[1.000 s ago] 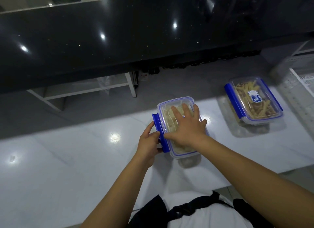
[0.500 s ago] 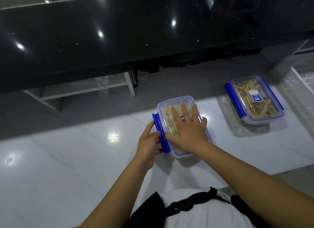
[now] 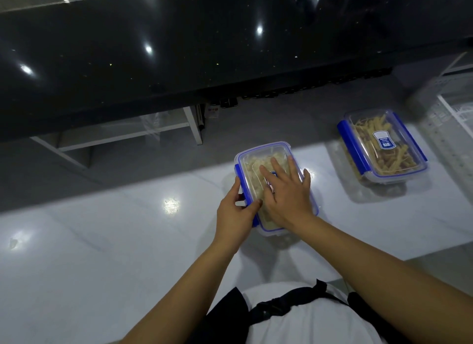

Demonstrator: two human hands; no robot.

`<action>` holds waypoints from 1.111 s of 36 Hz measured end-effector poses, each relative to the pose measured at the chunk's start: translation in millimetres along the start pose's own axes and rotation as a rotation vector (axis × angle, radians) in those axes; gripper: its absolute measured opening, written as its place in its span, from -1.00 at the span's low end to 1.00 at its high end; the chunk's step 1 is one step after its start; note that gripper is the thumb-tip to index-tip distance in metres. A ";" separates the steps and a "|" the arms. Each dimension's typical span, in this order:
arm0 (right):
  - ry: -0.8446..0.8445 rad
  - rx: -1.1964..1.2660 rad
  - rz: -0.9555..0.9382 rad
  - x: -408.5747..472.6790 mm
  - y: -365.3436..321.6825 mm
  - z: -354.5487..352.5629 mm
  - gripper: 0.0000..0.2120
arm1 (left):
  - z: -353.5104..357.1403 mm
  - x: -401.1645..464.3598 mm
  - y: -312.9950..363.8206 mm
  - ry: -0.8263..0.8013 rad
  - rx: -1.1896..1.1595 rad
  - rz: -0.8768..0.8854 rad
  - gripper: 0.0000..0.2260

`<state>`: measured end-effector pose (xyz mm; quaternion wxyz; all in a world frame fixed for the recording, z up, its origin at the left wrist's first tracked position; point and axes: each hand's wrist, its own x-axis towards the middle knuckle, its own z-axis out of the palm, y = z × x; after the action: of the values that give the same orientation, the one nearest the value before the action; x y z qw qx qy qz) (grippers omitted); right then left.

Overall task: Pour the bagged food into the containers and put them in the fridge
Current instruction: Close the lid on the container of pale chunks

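Fingers of the left hand [image 3: 234, 210] pinched the near container's [image 3: 258, 159] blue side clip; the right hand [image 3: 286, 190] pressed flat on its lid. Farther right on the tabletop [image 3: 102, 241], a second container [image 3: 384, 149] sat filled and lidded. Both awaited the fridge.

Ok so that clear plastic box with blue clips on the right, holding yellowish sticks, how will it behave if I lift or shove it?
The clear plastic box with blue clips looks rigid, so it should keep its shape. Its flat base makes tipping unlikely. On the glossy white countertop it would probably slide easily. The yellowish sticks look dry, so likely light.
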<state>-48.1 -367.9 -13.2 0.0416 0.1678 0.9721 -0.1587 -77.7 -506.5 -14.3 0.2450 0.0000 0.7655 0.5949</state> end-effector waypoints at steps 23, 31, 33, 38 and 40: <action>-0.079 0.805 0.499 -8.4 60.3 -41.2 -0.60 | -21.5 8.9 -0.6 -0.078 0.006 -0.116 -0.35; -0.053 0.635 0.438 -7.9 50.3 -45.3 -0.61 | -21.4 8.0 1.5 -0.085 -0.008 -0.108 -0.37; -0.064 0.663 0.453 -7.9 52.3 -45.5 -0.57 | -20.9 6.6 1.0 -0.091 -0.017 -0.106 -0.38; -0.057 0.933 0.514 -19.7 52.0 -42.1 -0.62 | -19.4 -5.2 -0.7 -0.095 -0.076 -0.090 -0.41; -0.025 1.058 0.599 -31.0 49.5 -37.8 -0.70 | -19.2 -12.6 -4.1 -0.089 -0.124 -0.097 -0.45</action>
<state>-3.2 -321.2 12.2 0.0067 0.4300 0.6714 -0.6036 -72.6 -528.9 -10.1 0.3068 -0.0254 0.7148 0.6279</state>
